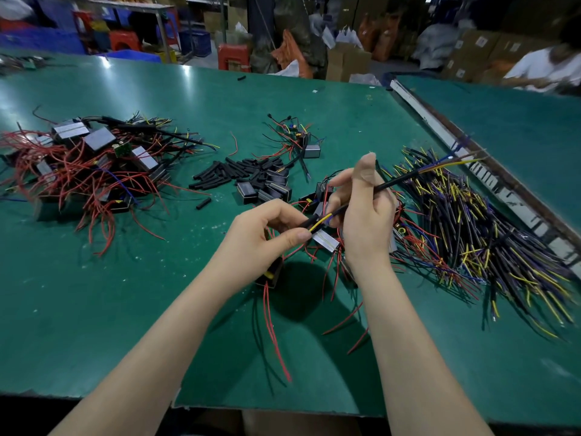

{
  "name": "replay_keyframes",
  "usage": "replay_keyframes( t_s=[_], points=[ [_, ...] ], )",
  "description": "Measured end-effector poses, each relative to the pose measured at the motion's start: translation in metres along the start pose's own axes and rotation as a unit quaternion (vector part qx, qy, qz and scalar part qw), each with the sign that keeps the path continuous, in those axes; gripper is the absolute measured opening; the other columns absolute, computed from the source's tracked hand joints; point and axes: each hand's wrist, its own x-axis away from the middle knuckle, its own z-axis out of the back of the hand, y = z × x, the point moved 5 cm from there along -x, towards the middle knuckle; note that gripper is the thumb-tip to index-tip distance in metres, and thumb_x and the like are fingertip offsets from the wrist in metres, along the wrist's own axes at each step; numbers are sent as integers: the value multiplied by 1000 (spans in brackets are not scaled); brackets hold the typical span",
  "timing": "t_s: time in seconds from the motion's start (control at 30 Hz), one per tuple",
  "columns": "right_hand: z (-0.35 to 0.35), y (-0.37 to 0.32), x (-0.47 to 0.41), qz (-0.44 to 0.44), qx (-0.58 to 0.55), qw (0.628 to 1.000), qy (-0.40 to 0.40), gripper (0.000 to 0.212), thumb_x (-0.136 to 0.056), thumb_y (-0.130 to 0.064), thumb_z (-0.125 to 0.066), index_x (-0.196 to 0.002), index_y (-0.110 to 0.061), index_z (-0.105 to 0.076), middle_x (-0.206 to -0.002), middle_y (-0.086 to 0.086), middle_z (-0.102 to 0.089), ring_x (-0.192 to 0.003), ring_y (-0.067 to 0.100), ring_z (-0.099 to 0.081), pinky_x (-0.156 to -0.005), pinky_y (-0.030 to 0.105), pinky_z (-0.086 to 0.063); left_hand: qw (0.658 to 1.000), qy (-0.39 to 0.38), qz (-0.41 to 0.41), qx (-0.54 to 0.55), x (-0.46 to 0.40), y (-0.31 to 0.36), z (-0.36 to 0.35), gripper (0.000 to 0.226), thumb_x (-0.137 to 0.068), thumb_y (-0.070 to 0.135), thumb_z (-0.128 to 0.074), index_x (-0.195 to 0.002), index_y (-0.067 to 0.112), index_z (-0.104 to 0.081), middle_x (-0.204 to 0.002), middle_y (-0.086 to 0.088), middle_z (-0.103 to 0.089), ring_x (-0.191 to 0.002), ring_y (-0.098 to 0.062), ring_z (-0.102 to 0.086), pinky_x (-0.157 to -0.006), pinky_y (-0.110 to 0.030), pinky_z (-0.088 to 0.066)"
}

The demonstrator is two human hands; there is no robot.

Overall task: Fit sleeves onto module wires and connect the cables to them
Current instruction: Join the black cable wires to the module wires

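- Black cable [399, 180]: held above the table just right of centre, running from the hands up toward 2 o'clock; yellow and blue cores [323, 222] show at its lower end, more cores fan out at the far end.
- Right hand [361, 212]: fingers curled round the black cable, thumb upright.
- Left hand [267, 228]: thumb and fingers pinching a black sleeve [309, 222] where the yellow and blue cores enter it.
- Module [325, 240]: grey-faced block directly under the hands, touching the left thumb tip; red wires [276, 335] trail from this spot toward 6 o'clock.
- Loose sleeves [232, 173]: heap of short black tubes at 11 o'clock from the hands, with several modules [273, 190] at its right edge.
- Cable pile [471, 234]: black cables with yellow and blue cores, at 3 o'clock.
- Module heap [91, 158]: modules tangled in red wire, at 9 to 10 o'clock.
- Small module cluster [298, 140]: at 12 o'clock.
- Green table [125, 294]: bears everything listed.
- Another person's white sleeve [540, 70]: at 2 o'clock, far edge.
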Motion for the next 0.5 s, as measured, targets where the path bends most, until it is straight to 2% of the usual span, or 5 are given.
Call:
replay_keyframes(
  t_s=[0.23, 0.3, 0.4, 0.5],
  points=[
    [-4, -1, 3, 11, 2, 1000, -9, 45, -93, -46, -48, -60, -17, -57, -42, -1, -51, -37, 9, -48, -37, 20, -39, 997, 17, 46, 54, 5, -14, 2, 21, -71, 17, -79, -77, 28, -62, -67, 21, -60, -62, 4, -51, -56, -6, -37],
    [-4, -1, 3, 6, 7, 1000, -11, 43, -91, -46, -50, -58, -20, -57, -42, -1, -51, -38, 9, -48, -37, 19, -40, 997, 27, 50, 58, 6, -16, 3, 25, -72, 14, -80, -75, 32, -63, -68, 19, -59, -64, 2, -51, -57, -8, -38],
    [-5, -3, 3, 14, 28, 999, -14, 43, -91, -46, -52, -55, -23, -58, -43, -2, -50, -39, 10, -49, -38, 19, -39, 997, 38, 44, 56, 7, -14, 3, 24, -71, 20, -79, -74, 39, -64, -67, 17, -58, -63, 0, -49, -56, -11, -38],
    [-6, -5, 5, 29, 49, 998, -21, 43, -93, -44, -52, -57, -21, -57, -44, -2, -51, -40, 10, -50, -39, 20, -41, 997, 54, 39, 48, 8, -12, 5, 23, -70, 21, -79, -73, 39, -64, -68, 16, -57, -65, -1, -50, -59, -12, -39]
  ],
)
